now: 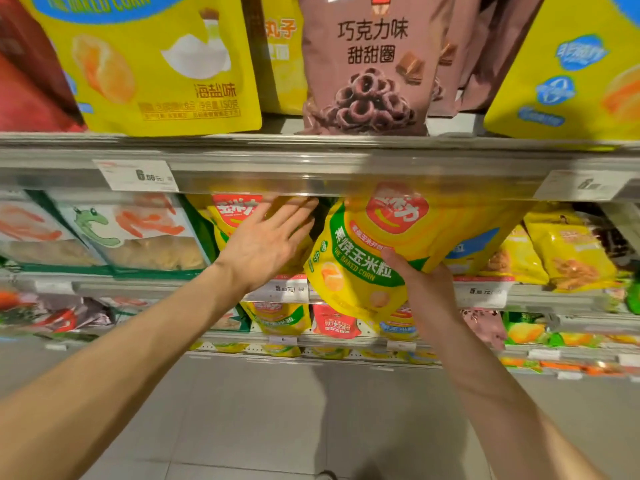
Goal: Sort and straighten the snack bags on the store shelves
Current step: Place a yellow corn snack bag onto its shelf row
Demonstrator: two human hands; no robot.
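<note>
Upper shelf rail (311, 168) overhangs bag tops; dark gap left beside shelved bags (235, 220). Yellow baked-corn bag (360, 258) held tilted off shelf, gripped from below by right hand (426, 285). Left hand (266, 240) flat, fingers straight, pressed against shelved bags.

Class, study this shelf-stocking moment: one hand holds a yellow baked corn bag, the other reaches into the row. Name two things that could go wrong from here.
1. The right hand grips the tilted baked corn bag only at its lower edge, so it could slip and fall.
2. The open left hand pressing the shelved yellow bags back might topple them or crush their contents.
</note>
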